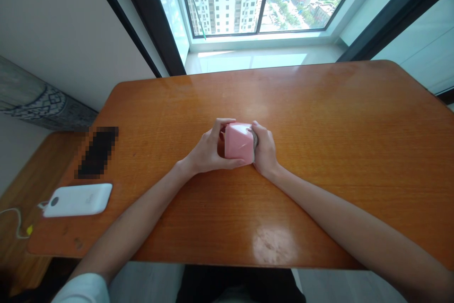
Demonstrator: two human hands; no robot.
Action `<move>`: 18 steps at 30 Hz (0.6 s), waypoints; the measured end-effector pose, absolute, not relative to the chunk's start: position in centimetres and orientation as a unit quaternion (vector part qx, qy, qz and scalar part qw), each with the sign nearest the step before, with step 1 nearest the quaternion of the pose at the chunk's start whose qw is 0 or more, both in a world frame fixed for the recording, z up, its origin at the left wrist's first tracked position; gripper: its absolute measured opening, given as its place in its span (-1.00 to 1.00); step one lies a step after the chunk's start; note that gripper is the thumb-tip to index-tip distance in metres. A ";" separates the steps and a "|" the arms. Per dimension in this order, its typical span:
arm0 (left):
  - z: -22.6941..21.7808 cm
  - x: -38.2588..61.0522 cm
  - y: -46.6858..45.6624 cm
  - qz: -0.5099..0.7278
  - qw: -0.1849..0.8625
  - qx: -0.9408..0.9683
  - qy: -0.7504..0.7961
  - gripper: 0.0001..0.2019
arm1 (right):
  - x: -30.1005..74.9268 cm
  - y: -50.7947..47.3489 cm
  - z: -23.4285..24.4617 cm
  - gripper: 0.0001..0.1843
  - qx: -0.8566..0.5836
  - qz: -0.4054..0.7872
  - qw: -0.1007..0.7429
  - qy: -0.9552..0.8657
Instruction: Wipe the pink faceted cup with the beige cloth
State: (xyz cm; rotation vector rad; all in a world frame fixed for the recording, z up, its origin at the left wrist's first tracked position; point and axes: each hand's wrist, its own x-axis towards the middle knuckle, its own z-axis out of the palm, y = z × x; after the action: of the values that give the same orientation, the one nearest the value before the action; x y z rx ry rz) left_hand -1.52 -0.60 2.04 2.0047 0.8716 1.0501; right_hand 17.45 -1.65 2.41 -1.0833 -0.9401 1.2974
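Fingers first: how far open are they?

Hardly open at all. They're curled closely around the pink block, with my left hand on one side and my right hand on the other.

Do both hands have hold of it?

Yes. My left fingers wrap its left side and my left thumb runs along its lower edge. My right fingers cup its right side, and the two hands nearly meet around it.

Where's the block?

Right in the middle of the frame, between my hands, over the orange wooden table. I can't tell whether it's touching the wood.

Any writing or brand on it?

None that I can read on the faces showing. The white power bank at the lower left has a faint mark, but it's too small to read.

What else is near?

A white cable runs from the power bank off the table's left edge. Above the power bank lies a dark slab, pixelated beyond telling. A window fills the top of the frame.
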 end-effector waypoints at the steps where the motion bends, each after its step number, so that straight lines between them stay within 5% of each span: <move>1: 1.9 -1.5 -0.7 0.403 0.384 0.759 0.337 -0.07 | 17.5 -1.7 2.5 -0.40 -0.468 0.547 0.562 -0.408; 7: 0.8 -1.2 -0.9 0.410 0.409 0.744 0.335 -0.04 | 17.7 -1.8 2.4 -0.39 -0.471 0.546 0.548 -0.424; 15: 0.3 -1.7 -0.2 0.426 0.216 0.846 0.237 0.31 | 17.6 -1.4 2.1 -0.43 -0.458 0.562 0.562 -0.397; 18: 0.1 -1.9 -0.1 0.397 0.163 0.872 0.237 0.22 | 17.6 -1.3 1.7 -0.41 -0.461 0.560 0.566 -0.393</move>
State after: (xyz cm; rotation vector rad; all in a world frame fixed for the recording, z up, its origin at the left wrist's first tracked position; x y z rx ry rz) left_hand -1.90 -0.08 0.12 2.4858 0.6765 1.1324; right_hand 17.63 -1.25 1.68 -1.0831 -0.9250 1.3160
